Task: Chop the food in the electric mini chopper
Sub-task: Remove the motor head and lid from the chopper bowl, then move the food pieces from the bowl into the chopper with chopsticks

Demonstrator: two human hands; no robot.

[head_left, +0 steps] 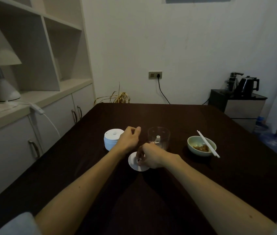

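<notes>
The chopper's clear cup [159, 136] stands open near the table's middle, a white blade shaft [158, 139] upright inside it. Its white motor unit [111, 139] sits to the left. In front of the cup a flat white lid disc [136, 162] lies on the cloth, and my right hand [149, 156] pinches it from above. My left hand [129, 137] hovers between motor unit and cup, fingers loosely curled, holding nothing. A pale green bowl [201, 145] with brownish food [201, 148] stands to the right, white chopsticks [208, 143] resting across it.
A dark cloth covers the table [185, 175]. White cabinets and shelves with a lamp [0, 65] line the left side. At the far right stand a dark side unit with a kettle [248, 85] and water bottles [276, 139] on the floor.
</notes>
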